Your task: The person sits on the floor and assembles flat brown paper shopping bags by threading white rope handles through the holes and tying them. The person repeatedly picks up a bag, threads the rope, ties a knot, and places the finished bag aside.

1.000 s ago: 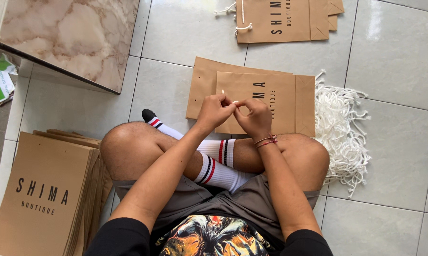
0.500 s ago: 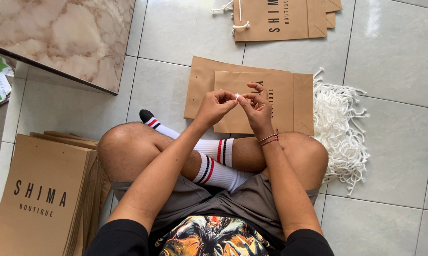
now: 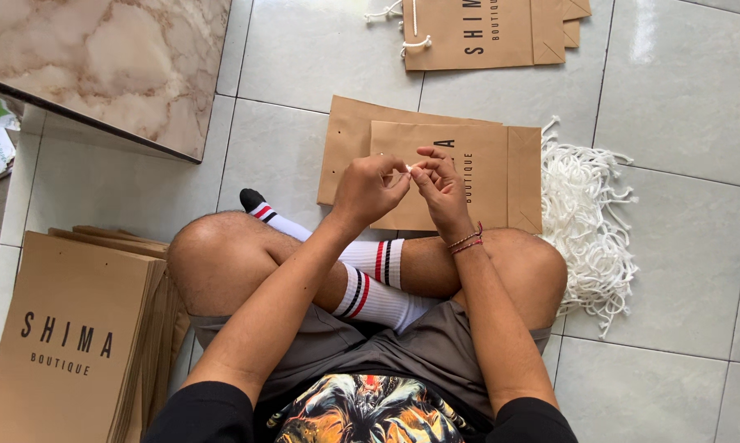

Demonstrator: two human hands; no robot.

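Grey floor tiles [image 3: 304, 57] — left hand [image 3: 370, 190], right hand [image 3: 440, 184] both pinched on white cord [image 3: 408, 167].

Bare tile [image 3: 304, 57] is left open ahead and to the far right. The way straight forward is blocked by flat bags [image 3: 460, 176], the right by a cord heap [image 3: 587, 221], the left by a bag stack [image 3: 75, 336] and slab [image 3: 107, 66].

Sat cross-legged, both forearms stretched forward over the knees. Left hand [image 3: 370, 190] curled, fingertips pinched toward the right. Right hand [image 3: 438, 182] raised just beside it, fingers bent, thumb and forefinger met the left's tips. Red thread bands worn on right wrist.
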